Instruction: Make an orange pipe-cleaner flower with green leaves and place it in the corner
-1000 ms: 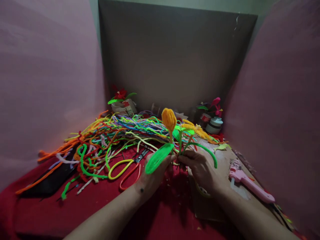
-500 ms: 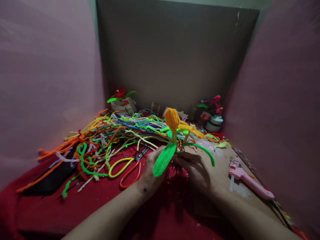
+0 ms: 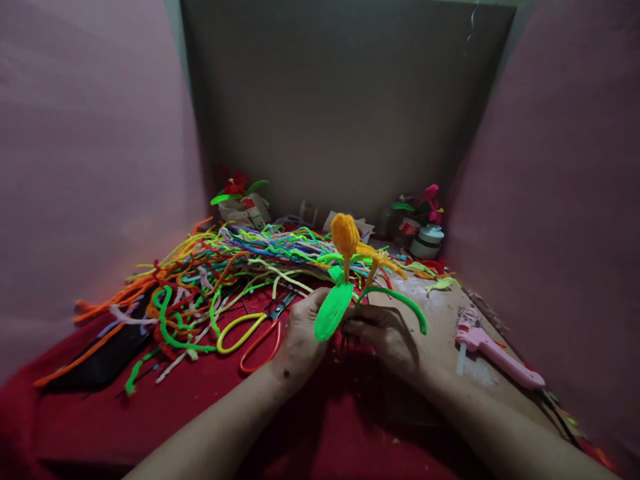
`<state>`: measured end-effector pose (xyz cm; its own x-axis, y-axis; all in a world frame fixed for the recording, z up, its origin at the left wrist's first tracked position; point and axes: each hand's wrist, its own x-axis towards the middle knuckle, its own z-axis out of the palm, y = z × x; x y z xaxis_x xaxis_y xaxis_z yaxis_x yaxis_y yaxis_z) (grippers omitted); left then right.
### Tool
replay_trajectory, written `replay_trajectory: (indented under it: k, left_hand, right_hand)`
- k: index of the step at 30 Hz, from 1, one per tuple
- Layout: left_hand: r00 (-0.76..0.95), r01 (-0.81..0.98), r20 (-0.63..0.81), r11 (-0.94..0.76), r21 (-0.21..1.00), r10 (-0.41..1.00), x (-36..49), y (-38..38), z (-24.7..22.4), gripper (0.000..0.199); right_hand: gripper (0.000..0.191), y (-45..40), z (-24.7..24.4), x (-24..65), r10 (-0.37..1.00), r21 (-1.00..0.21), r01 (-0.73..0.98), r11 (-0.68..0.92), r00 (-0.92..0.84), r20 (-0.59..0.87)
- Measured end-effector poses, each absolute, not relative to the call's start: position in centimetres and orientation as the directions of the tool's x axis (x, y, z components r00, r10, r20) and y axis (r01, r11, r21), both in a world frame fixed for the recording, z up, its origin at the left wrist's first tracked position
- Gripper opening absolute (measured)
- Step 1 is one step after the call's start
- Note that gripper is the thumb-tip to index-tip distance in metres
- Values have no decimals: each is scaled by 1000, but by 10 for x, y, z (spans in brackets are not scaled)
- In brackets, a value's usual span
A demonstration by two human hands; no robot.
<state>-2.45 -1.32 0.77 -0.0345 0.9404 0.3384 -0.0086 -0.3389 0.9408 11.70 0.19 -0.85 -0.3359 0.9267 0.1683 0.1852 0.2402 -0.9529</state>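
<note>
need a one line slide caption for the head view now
Left hand and right hand together hold orange flowers with green leaves, between scissors and a pink glue gun.

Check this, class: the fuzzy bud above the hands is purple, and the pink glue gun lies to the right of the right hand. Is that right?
No: the head view shows that the bud is orange, not purple. The pink glue gun does lie right of the right hand.

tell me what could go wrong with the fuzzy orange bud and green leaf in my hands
The long, curved green fuzzy strip arches out above the bare right hand, so it could get bent. The flat oval green fuzzy leaf hides part of the bare left hand, so parts might slip unnoticed.
</note>
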Motion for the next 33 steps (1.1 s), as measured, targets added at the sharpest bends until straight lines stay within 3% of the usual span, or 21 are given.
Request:
replay_trajectory:
  k: [8, 15, 21, 27, 33]
  left_hand:
    - [-2, -113, 215, -214, 970, 977, -26, -8, 8, 16]
    - [115, -134, 123, -108, 985, 986, -29, -11, 13, 19]
    - [71, -84, 201, -195, 977, 977, -29, -9, 8, 19]
    - [60, -98, 146, -140, 985, 987, -27, -9, 7, 20]
    - [36, 5, 142, -142, 990, 989, -27, -15, 16, 29]
  right_hand:
    - [12, -1, -1, 120, 919, -923, 248, 294, -338, 202]
    - [16, 1, -4, 120, 914, -980, 120, 161, -392, 102]
    - [21, 1, -2, 118, 924, -978, 128, 162, -368, 105]
    - [21, -3, 4, 116, 937, -987, 78, 141, -332, 108]
    - [17, 3, -7, 116, 934, -993, -55, 109, -335, 121]
